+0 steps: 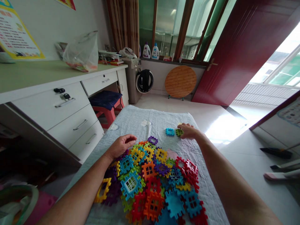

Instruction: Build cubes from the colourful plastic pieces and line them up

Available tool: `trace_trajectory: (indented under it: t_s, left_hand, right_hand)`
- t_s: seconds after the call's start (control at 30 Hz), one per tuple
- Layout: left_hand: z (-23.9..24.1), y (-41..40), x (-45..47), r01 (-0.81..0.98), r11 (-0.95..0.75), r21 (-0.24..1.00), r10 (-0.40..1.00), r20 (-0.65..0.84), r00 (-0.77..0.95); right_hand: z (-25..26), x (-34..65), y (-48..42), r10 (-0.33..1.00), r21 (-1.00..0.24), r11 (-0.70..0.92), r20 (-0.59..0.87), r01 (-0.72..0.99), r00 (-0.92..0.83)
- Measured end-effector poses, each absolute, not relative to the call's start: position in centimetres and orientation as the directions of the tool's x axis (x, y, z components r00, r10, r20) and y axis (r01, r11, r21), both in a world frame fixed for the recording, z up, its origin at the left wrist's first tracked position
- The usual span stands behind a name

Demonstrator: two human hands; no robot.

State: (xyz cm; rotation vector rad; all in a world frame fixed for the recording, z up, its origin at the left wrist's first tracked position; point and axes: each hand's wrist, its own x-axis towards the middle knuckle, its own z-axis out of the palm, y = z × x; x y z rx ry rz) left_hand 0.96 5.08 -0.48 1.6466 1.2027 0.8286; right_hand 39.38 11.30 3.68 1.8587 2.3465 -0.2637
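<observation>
A heap of colourful plastic interlocking squares lies on a pale blue-grey cloth spread over a low surface. My left hand rests at the heap's far left edge, fingers curled loosely, with nothing visibly in it. My right hand reaches past the heap, fingers closed on a green square. That green piece sits right beside a blue square, apart from the heap.
A white desk with drawers runs along the left, with a red stool under it. A washing machine and a round wooden tabletop stand at the back. The open dark red door is at right.
</observation>
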Motion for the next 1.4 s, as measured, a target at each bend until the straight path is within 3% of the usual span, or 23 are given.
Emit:
trace_trajectory:
  t_s: [0.2,0.57,0.67,0.8,1.03,1.23,1.4]
  left_hand:
    - [-0.6,5.1,0.9,0.351,-0.119,0.929,0.958,0.014,0.287]
    - [-0.2,5.0,1.0,0.362,-0.134,0.923,0.953,0.02,0.303]
    - [0.6,4.6,1.3,0.365,-0.098,0.926,0.942,-0.032,0.335]
    - [1.3,4.0,1.6,0.371,-0.092,0.924,0.902,-0.08,0.425]
    - [1.5,3.7,1.7,0.362,-0.135,0.922,0.891,-0.047,0.451]
    - [1.6,3.5,2.0,0.341,-0.079,0.937,0.902,-0.078,0.425]
    - [1.7,3.4,2.1,0.359,-0.095,0.929,0.907,-0.068,0.415]
  right_hand:
    - [3.6,35.6,11.0,0.952,-0.075,0.282,-0.102,0.957,-0.288]
    - [3.5,32.9,10.6,0.954,-0.056,0.281,-0.089,0.958,-0.285]
    - [4.0,31.4,9.1,0.94,-0.165,0.325,-0.054,0.931,-0.338]
    - [4.1,28.0,7.0,0.834,-0.377,0.501,-0.03,0.779,-0.551]
    - [4.2,25.9,5.8,0.713,-0.394,0.623,-0.068,0.675,-0.698]
    - [4.0,28.0,4.0,0.823,-0.459,0.509,0.01,0.728,-0.569]
    - [3.6,29.7,2.7,0.917,-0.373,0.399,0.171,0.838,-0.361]
